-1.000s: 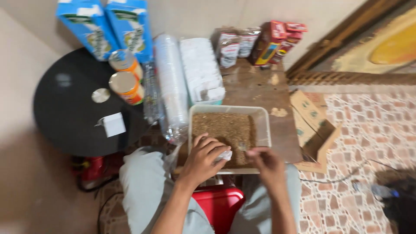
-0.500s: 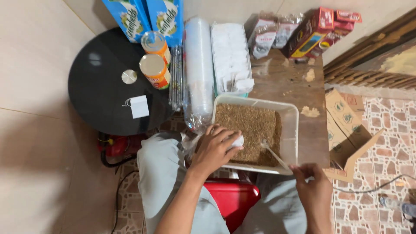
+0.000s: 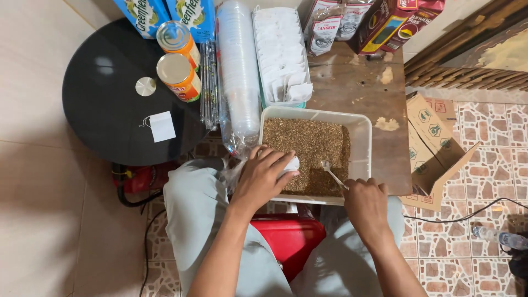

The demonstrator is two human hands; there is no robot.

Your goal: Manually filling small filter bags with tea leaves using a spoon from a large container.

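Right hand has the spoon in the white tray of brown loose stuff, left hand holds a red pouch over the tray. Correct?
Not quite. In the head view the pouch in the left hand is white, not red. The rest stands: the right hand holds the spoon in the white tray of brown loose material.

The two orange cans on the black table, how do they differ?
The farther can has a bluish, ringed lid; the nearer can has a plain pale metal lid. The farther can sits against the blue cartons; the nearer can stands by the clear wrapped bundle. Both are upright, orange-sided and closed.
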